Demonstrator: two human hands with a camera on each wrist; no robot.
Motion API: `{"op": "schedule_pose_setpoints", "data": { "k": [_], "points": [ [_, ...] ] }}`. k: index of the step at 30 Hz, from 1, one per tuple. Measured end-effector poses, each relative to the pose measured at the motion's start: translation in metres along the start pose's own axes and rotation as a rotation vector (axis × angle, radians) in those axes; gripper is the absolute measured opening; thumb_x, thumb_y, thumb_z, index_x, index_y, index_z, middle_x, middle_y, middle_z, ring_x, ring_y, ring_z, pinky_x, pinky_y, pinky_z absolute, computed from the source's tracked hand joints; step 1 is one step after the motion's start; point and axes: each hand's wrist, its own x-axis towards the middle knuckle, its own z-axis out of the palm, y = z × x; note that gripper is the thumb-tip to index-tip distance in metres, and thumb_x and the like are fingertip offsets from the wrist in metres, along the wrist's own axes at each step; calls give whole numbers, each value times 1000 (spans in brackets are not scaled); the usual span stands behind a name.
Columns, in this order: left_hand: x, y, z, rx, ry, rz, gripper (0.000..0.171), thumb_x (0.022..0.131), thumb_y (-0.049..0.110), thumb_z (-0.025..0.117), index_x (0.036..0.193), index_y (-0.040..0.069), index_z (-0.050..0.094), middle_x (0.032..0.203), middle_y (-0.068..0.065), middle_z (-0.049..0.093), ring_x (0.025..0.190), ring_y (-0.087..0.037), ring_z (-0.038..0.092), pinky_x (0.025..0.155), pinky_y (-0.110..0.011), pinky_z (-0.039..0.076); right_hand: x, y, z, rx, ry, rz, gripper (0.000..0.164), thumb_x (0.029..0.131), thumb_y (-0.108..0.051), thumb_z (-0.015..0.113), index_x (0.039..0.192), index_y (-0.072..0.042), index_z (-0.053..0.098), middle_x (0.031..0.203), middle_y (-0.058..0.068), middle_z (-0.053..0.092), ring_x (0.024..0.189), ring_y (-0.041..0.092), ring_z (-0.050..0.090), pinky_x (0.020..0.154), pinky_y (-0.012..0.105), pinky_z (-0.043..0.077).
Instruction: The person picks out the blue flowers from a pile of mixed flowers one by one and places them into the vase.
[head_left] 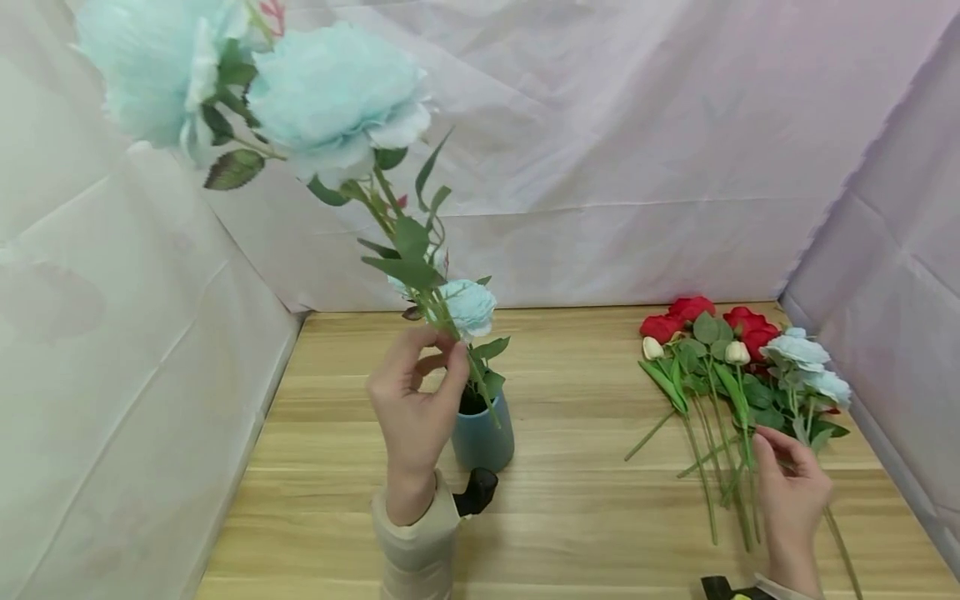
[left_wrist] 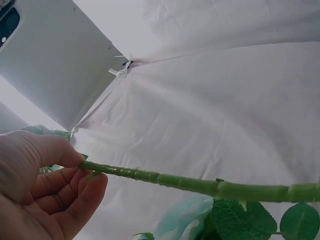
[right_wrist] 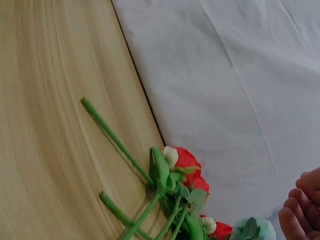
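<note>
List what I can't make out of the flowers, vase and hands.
Head: top of the leftmost bloom, cut off by upper edge.
Head: inside of the vase, mostly hidden by its wall.
Left wrist: far end of the pinched stem, cut off by right edge.
Right wrist: most of the right hand, cut off by right edge.

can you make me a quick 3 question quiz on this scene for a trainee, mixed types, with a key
1. What does the left hand pinch between its fingers?

2. True or false: the blue vase holds no flower.

3. Which colour is missing among the blooms of the flowers lying on the table?
a) red
b) white
c) purple

Key
1. A green stem
2. False; a light blue flower stands in it
3. c
</note>
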Motion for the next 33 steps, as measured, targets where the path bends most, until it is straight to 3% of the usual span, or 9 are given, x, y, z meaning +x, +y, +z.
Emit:
{"op": "schedule_pose_setpoints", "data": {
  "k": [9,22,33],
  "points": [
    [4,-8,-7,51,37,-12,10,77,-14,59,83,-7,64,76,-11,60,71,-20,57,61,-22,54,6,12,-12,-31,57,41,18,83,-5,68,95,8,70,74,-31,58,66,-9,53,55,3,38],
    [-5,-25,-10,87,26,-4,6,81,-8,61,84,-6,65,75,-14,60,70,-16,57,62,-21,54,4,15,-16,-22,50,38,19,83,-4,67,96,10,69,74,-29,58,66,-9,53,55,3,40],
    [-23,-38,-10,151,15,-49,10,78,-11,62,83,-4,66,75,-12,61,70,-17,58,63,-20,53,5,15,-14,-44,54,52,19,83,-5,68,96,9,70,74,-32,57,65,-11,53,55,2,39]
  ]
}}
